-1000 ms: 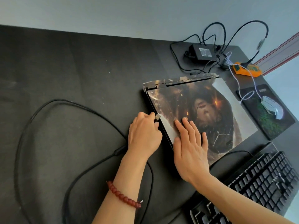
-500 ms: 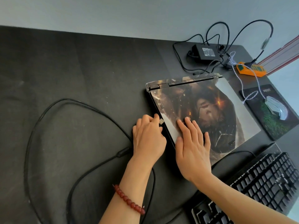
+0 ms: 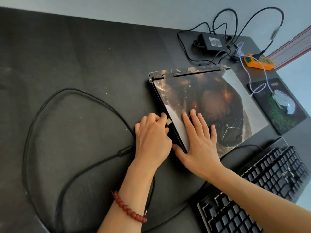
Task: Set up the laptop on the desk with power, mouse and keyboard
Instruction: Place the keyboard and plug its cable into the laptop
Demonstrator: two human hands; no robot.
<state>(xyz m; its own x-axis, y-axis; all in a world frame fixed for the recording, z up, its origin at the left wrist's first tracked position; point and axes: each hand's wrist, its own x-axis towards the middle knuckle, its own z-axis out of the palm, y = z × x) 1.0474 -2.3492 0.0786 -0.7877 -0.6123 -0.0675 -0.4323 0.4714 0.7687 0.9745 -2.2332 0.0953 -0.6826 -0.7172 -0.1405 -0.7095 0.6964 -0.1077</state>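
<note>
A closed laptop (image 3: 218, 91) with a printed picture on its lid lies on the black desk (image 3: 84, 56). My left hand (image 3: 152, 137) pinches a metal USB plug (image 3: 169, 122) against the laptop's left side edge. The plug's black cable (image 3: 67, 93) loops across the desk to the left. My right hand (image 3: 200, 140) lies flat on the lid, fingers spread, thumb at the near corner. A black keyboard (image 3: 260, 187) sits at the lower right. A silver mouse (image 3: 284, 101) rests on a dark mouse pad (image 3: 286, 121). The power brick (image 3: 212, 42) lies at the back.
An orange power strip (image 3: 259, 62) sits at the desk's back right corner, with tangled black and white cords around it. A grey wall runs behind the desk. Wide bare desk lies left of the laptop.
The view has shifted slightly. My left hand with the plug stays at the laptop's left edge, and my right hand stays flat on the lid.
</note>
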